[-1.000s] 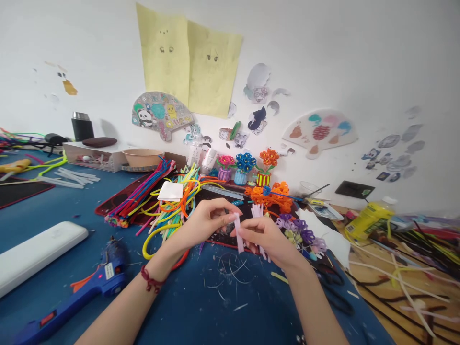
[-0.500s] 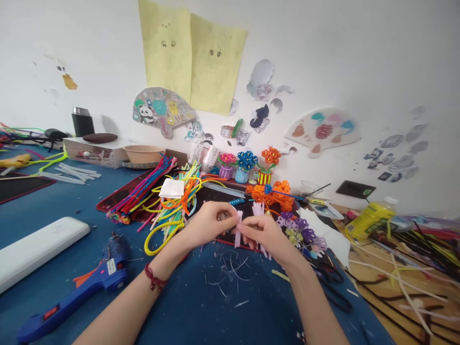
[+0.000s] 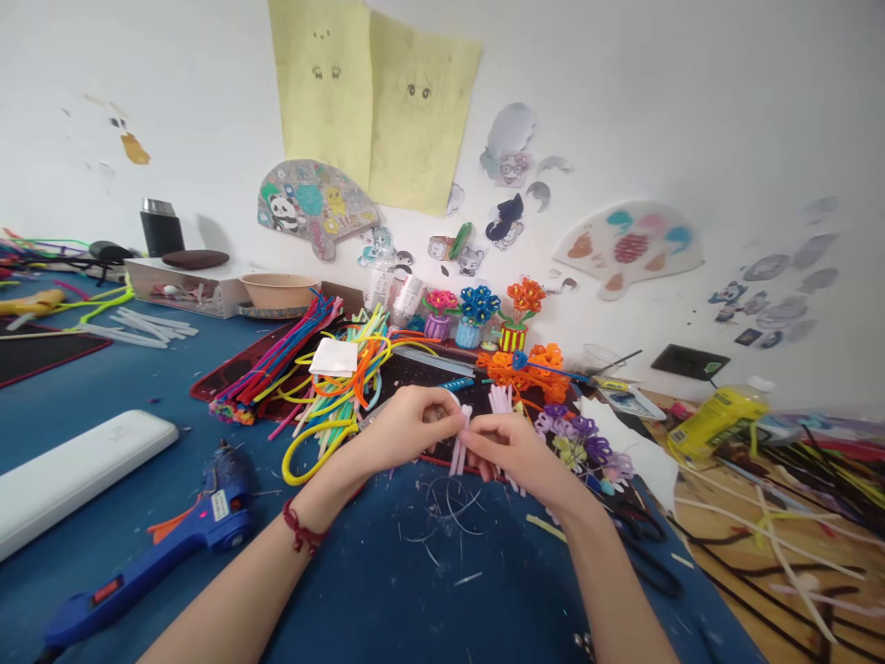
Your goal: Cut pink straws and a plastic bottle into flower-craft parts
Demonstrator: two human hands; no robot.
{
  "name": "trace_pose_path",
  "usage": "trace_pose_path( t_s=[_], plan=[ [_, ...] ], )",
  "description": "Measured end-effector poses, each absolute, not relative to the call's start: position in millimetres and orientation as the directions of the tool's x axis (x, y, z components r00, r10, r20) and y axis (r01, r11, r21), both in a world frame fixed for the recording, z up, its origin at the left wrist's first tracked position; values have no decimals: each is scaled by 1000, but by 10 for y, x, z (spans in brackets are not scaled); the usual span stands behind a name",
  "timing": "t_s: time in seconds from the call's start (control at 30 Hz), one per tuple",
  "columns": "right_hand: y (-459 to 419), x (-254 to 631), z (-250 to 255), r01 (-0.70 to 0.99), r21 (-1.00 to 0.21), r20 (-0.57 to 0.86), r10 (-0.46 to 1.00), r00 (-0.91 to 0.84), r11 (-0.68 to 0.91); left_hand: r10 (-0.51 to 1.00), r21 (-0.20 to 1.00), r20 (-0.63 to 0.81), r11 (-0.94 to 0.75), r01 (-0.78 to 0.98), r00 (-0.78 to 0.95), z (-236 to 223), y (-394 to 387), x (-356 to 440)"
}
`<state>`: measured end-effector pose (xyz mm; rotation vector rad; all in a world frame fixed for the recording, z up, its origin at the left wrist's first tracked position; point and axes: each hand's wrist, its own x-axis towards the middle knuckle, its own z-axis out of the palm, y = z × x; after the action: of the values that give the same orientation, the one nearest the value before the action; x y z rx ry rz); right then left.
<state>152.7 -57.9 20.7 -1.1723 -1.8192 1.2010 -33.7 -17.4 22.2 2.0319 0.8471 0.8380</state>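
Note:
Close together over the middle of the blue table, my left hand (image 3: 419, 421) and my right hand (image 3: 508, 447) pinch a folded pale pink pipe cleaner (image 3: 459, 454) between their fingertips. Its short legs hang down from the pinch. Just behind my right hand lies a bunch of pale lilac pipe cleaner pieces (image 3: 501, 398), partly hidden by the hand. To the right of it are purple pipe cleaner flowers (image 3: 584, 441). A red cord bracelet (image 3: 302, 527) circles my left wrist.
A blue glue gun (image 3: 166, 553) and a long white case (image 3: 83, 470) lie at left. Bundled colourful pipe cleaners (image 3: 277, 364) sit behind my left hand. Small potted flowers (image 3: 477, 314) stand along the wall. Black-handled scissors (image 3: 643, 544) and a yellow bottle (image 3: 723, 420) are at right.
The pink pipe cleaner's hanging legs now show a little apart. Both hands keep their pinch in nearly the same place, and the whole view has shifted slightly.

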Motion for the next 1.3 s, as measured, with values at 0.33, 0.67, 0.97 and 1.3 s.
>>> trace_pose_path(
  t_s=[0.33,0.67,0.97,1.3],
  plan=[
    [-533,1577,126,336,-924,54,930,-364,185,805,902,233,-388,188,545,224,-177,-306],
    [-526,1555,155,353,-922,25,934,-355,159,837,902,246,-383,201,488,136,-120,-328],
    [-485,1649,121,412,-894,50,952,-302,178,871,946,187,-285,156,453,147,-77,-335],
    [-297,1712,-171,940,-338,120,988,94,-48,950,649,140,-300,699,278,186,122,-716]
  ],
)
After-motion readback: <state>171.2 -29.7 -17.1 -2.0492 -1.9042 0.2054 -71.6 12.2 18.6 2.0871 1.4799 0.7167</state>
